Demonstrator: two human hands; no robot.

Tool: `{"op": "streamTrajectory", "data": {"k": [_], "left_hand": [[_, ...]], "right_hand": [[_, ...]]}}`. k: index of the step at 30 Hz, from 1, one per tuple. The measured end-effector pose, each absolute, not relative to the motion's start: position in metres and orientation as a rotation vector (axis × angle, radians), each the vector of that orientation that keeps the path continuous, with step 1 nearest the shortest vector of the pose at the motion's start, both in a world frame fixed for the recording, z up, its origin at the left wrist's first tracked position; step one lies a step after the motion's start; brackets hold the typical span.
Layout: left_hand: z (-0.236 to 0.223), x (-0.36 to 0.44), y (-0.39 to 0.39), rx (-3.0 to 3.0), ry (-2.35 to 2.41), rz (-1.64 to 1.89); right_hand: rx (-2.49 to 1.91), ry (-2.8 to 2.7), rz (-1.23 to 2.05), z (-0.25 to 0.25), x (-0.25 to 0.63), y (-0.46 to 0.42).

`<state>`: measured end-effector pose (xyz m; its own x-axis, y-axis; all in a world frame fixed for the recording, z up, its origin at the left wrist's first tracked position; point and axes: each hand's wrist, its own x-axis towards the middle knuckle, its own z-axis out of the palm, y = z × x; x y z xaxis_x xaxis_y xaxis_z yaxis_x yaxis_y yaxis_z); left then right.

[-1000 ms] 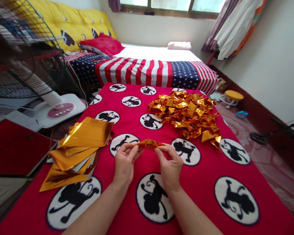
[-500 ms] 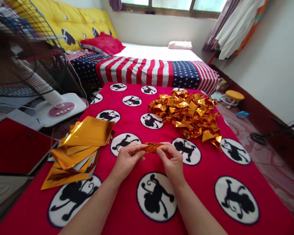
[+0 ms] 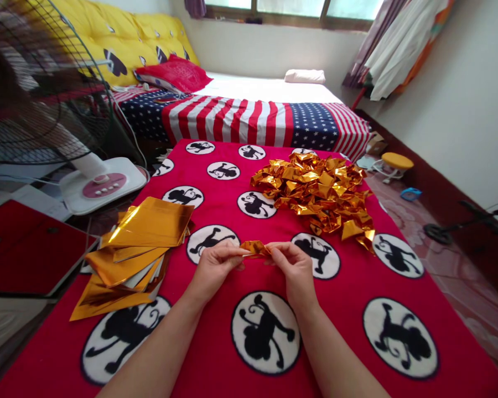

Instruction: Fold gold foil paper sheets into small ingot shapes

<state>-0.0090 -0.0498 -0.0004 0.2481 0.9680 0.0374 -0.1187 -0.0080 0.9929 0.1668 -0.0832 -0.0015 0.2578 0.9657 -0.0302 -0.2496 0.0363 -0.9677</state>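
Observation:
Between my hands is a small folded piece of gold foil paper [image 3: 255,248], held just above the red cloth. My left hand [image 3: 218,268] pinches its left end between thumb and fingers. The right end is pinched by my right hand [image 3: 292,268]. Left of my hands lies an uneven stack of gold foil sheets [image 3: 149,224], some showing white undersides. A heap of folded gold foil pieces [image 3: 315,190] is piled beyond my right hand.
The red cloth [image 3: 336,326] with monkey prints covers the surface under my hands. A white fan [image 3: 103,185] stands at the left near a red board [image 3: 25,249]. Behind is a bed with a flag-patterned cover [image 3: 232,119]. A yellow stool [image 3: 396,161] sits on the floor at right.
Both hands stay on the gold foil piece and shift their grip along its ends. The piece looks narrower and more folded than a second ago. The stack and heap look the same.

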Motion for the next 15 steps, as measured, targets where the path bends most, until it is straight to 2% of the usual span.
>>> {"op": "streamTrajectory", "data": {"k": [10,15], "left_hand": [[0.0053,-0.0191,-0.0503,1.750,0.815,1.093],[0.0056,-0.0154,-0.0521,1.740,0.900,1.100]], "right_hand": [[-1.142,-0.940,1.314,0.0030,0.1754,-0.0812],[-1.155,-1.027,1.219,0.0013,0.1741,-0.0818]]}}
